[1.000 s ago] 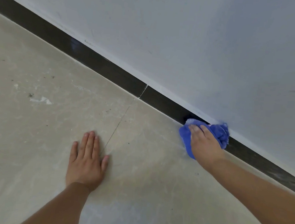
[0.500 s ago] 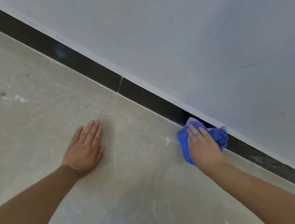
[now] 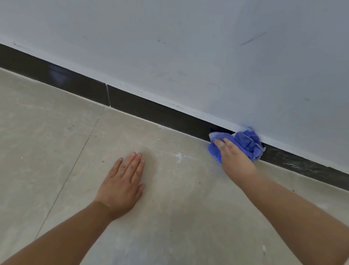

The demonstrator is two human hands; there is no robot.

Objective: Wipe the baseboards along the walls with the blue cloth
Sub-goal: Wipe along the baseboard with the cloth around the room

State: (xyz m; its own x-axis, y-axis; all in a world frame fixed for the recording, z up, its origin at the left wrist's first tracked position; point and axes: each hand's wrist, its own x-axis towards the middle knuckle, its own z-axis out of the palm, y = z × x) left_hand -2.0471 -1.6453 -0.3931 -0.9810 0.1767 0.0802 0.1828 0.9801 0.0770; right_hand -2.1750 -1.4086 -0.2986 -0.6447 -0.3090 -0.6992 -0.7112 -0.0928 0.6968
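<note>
A dark brown baseboard (image 3: 150,109) runs along the foot of a pale wall (image 3: 177,37), slanting down to the right. My right hand (image 3: 235,159) grips a bunched blue cloth (image 3: 247,143) and presses it against the baseboard. The cloth hides that stretch of board. My left hand (image 3: 124,180) lies flat on the floor, fingers straight and together, about two hand-widths left of the cloth.
The floor (image 3: 42,142) is beige tile with a grout line (image 3: 76,161) running from the baseboard joint (image 3: 108,97) toward me. White specks (image 3: 179,157) and dust mark the tile. The baseboard right of the cloth looks dusty (image 3: 305,165).
The cloth and my right hand have slid right along the baseboard, away from the joint. My left hand has shifted right across the grout line, still flat on the floor.
</note>
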